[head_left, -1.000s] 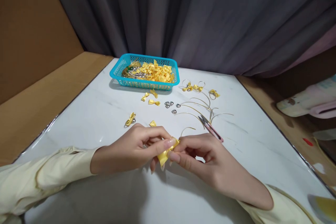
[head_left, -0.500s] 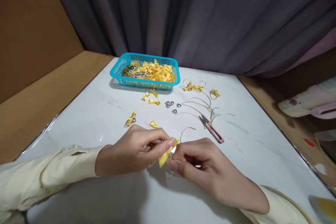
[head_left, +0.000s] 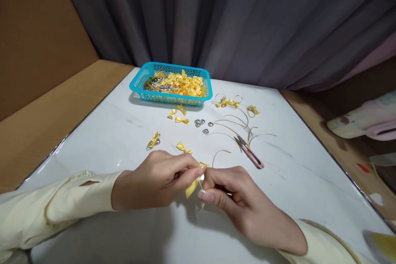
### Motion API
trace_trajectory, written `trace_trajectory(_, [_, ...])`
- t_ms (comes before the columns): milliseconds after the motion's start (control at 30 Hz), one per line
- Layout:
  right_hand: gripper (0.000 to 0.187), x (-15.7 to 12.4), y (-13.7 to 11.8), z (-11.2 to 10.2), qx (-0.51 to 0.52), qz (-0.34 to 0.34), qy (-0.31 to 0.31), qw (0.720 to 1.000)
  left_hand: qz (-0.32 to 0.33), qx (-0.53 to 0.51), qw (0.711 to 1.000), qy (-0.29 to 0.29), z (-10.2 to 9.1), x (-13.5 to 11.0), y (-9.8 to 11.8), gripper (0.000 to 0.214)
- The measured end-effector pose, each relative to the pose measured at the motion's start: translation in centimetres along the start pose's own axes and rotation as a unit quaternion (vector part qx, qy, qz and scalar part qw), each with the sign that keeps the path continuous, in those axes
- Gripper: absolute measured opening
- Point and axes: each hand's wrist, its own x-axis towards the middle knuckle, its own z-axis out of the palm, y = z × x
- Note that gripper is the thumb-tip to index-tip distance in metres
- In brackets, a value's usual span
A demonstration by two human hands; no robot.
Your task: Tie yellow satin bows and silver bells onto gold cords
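Between thumb and fingers, my left hand (head_left: 163, 179) pinches a yellow ribbon bow (head_left: 192, 189) above the front part of the table. My right hand (head_left: 239, 202) is closed right beside it, its fingertips on a thin wire-like strand (head_left: 200, 183) that runs from the bow; most of the strand is hidden by the fingers. Just beyond my left hand lies another yellow bow (head_left: 183, 147). Farther left rests a yellow bow with gold cord and a silver bead (head_left: 154, 141). A curved piece of gold cord (head_left: 220, 152) lies behind my right hand.
A blue basket (head_left: 171, 98) at the back holds yellow bows, gold cord and silver pieces. Several heart-like silver beads (head_left: 198, 123) lie mid-table. Pink thread snips (head_left: 252, 154) rest on the right near cut gold cords (head_left: 230, 126). Looped bows (head_left: 233, 103) lie behind them.
My right hand has shifted slightly down and left, its thumb now straighter along the strand. My left hand stays on the bow, uncovering more of the bow lying behind.
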Motion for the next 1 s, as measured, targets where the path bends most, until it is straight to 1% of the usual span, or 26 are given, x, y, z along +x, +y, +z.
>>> trace_trajectory(167, [0.025, -0.1, 0.1, 0.5, -0.018, -0.017, 0.007, 1.0, 0.032, 0.016, 0.999, 0.011, 0.0, 0.1, 0.2, 0.02])
trace_trajectory(267, [0.025, -0.1, 0.2, 0.5, -0.013, -0.021, 0.009, 1.0, 0.032, 0.029, 0.999, 0.017, 0.0, 0.1, 0.3, 0.019])
trace_trajectory(433, [0.024, 0.1, 0.0, 0.2, -0.011, 0.006, -0.013, 1.0, 0.044, 0.061, 0.997, 0.025, -0.1, 0.0, 0.1, 0.018])
trace_trajectory(533, [0.024, 0.0, -0.6, -0.5, -0.06, 0.052, -0.042, 0.996, 0.052, 0.088, 0.994, 0.031, -0.1, -0.1, 0.0, 0.02])
trace_trajectory(567, [0.024, -0.2, -0.7, -0.9, -0.087, 0.066, -0.042, 0.993, 0.052, 0.094, 0.994, 0.032, -0.1, -0.2, 0.0, 0.021])
trace_trajectory(633, [0.026, -0.9, -0.6, -2.1, -0.162, 0.088, -0.014, 0.983, 0.05, 0.096, 0.993, 0.036, -0.1, -0.3, -0.1, 0.022])
trace_trajectory(667, [0.027, -1.4, -0.2, -2.9, -0.206, 0.098, 0.012, 0.974, 0.049, 0.092, 0.994, 0.038, -0.1, -0.3, -0.1, 0.022])
trace_trajectory(700, [0.028, -1.9, 0.3, -3.8, -0.26, 0.108, 0.046, 0.958, 0.048, 0.086, 0.994, 0.041, -0.1, -0.4, -0.1, 0.022])
trace_trajectory(767, [0.029, -2.9, 2.0, -5.6, -0.371, 0.123, 0.095, 0.916, 0.046, 0.07, 0.995, 0.045, -0.2, -0.4, -0.1, 0.022])
trace_trajectory(833, [0.03, -3.6, 4.0, -7.0, -0.453, 0.163, 0.116, 0.869, 0.042, 0.052, 0.997, 0.047, -0.2, -0.3, -0.1, 0.023])
trace_trajectory(900, [0.026, -3.8, 5.8, -7.5, -0.499, 0.191, 0.111, 0.838, 0.039, 0.034, 0.997, 0.049, -0.2, -0.3, -0.1, 0.023])
trace_trajectory(933, [0.024, -3.7, 6.6, -7.4, -0.521, 0.198, 0.115, 0.822, 0.04, 0.025, 0.998, 0.053, -0.3, -0.2, -0.2, 0.023])
trace_trajectory(1000, [0.023, -3.2, 7.7, -6.9, -0.579, 0.196, 0.132, 0.78, 0.039, 0.01, 0.997, 0.059, -0.3, -0.1, -0.2, 0.024])
